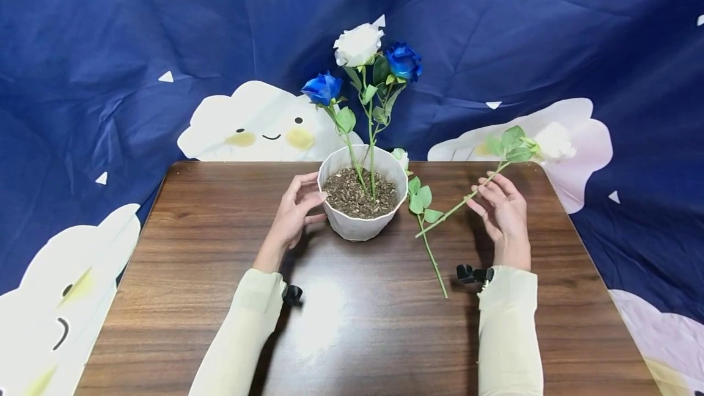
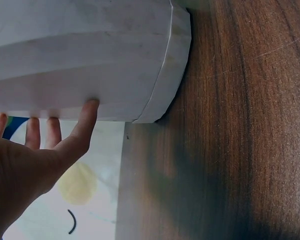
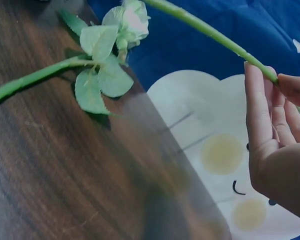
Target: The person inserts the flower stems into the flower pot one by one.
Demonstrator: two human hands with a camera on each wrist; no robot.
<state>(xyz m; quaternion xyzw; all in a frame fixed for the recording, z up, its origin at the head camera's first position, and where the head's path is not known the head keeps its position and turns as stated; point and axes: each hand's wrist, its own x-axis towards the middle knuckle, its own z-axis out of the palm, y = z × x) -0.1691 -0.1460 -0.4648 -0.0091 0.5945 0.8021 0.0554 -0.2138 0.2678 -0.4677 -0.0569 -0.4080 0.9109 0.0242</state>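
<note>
- Head view: white pot, faceted wall, upright on brown wood-grain table, approx. mid of far edge, just inside it.
- Pot contents: dark soil w/ 3 stems stdg. upright: white rose at top ctr., blue rose to L, second blue rose to R.
- L hand: at pot's L side, fingers spread, fingertips touching wall, thumb nr. rim.
- R hand: pinches stem of loose white rose above R part of table; bloom twd. far R corner, seen against backdrop past far edge; stem end slants down twd. table ctr.
- Lying rose: on table, R of pot; bloom partly hidden behind pot at far edge, stem end pointing twd. near edge. Held stem crosses it in view; contact btwn. the two: cannot tell.
- Pale sleeves on both arms, entering over near edge; black fitting at each cuff.
- Backdrop: dark blue cloth, smiling clouds & small white triangles.
- L wrist view: pot wall close up, base at table surface; one digit on wall face, other tips along its side, gaps btwn. them.
- R wrist view: thumb & forefinger pinch green stem, other fingers loosely extended. Lying rose's leaves on table, whitish bloom nr. far edge; cloud print beyond.
</note>
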